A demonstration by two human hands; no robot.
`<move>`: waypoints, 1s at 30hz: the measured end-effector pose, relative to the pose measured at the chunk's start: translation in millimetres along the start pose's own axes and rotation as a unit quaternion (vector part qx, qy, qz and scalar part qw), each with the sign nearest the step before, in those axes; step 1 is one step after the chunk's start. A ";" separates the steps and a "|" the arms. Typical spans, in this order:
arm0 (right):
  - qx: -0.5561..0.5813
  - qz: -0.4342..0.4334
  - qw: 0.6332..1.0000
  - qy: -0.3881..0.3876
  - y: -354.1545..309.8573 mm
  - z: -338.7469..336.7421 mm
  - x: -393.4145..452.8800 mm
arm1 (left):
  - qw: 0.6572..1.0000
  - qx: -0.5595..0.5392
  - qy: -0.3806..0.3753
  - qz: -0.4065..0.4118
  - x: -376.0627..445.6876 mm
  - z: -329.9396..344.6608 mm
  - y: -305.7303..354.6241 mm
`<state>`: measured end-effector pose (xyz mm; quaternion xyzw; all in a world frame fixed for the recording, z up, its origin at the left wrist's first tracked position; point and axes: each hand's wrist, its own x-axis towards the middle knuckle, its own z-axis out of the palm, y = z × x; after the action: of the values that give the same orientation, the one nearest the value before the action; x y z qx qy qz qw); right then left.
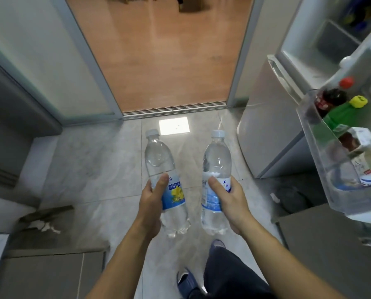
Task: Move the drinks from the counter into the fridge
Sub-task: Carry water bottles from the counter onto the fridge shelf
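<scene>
Above the grey tiled floor [107, 160], in front of the body, holding two clear bottles side by side and apart: left hand [151, 205] wrapping its fingers round the left water bottle [163, 169] at the blue-and-yellow label, thumb lying across the front; right hand [227, 198] gripping the right water bottle [217, 167] at its blue-and-white label, thumb likewise on top. Both bottles pointing their white caps away from the body, tilting slightly toward each other at the base, filled with clear liquid. To the right, standing open, the fridge [273, 134], its door swinging toward the camera; the clear door shelf [309, 134] already carrying a dark cola bottle [331, 98] with a red cap, a green bottle [342, 113] with a yellow cap just beside it, and a small carton [361, 137] behind those. Neither held bottle touching the fridge, both hanging well left of the door shelf. Ahead, opening onto a wooden floor [169, 50], a sliding doorway. Below, showing between the forearms, dark trousers and blue shoes [186, 281].
</scene>
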<state>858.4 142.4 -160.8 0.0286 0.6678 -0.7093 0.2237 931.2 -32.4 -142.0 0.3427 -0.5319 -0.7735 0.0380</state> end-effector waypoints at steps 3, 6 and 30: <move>0.001 0.008 1.000 0.012 -4.7 8.3 35.9 | 1.000 -0.007 -0.002 -0.003 35.1 6.4 15.4; 0.008 0.007 1.000 0.022 -16.0 17.0 78.5 | 1.000 -0.002 -0.009 0.003 76.5 16.7 34.3; 0.083 -0.040 0.966 0.240 -145.6 17.6 413.6 | 0.979 0.078 -0.187 0.002 429.8 163.3 210.0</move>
<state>439.6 11.2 -163.2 0.1899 0.6411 -0.7431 0.0246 446.3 -174.8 -141.6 0.1927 -0.5889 -0.7800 -0.0878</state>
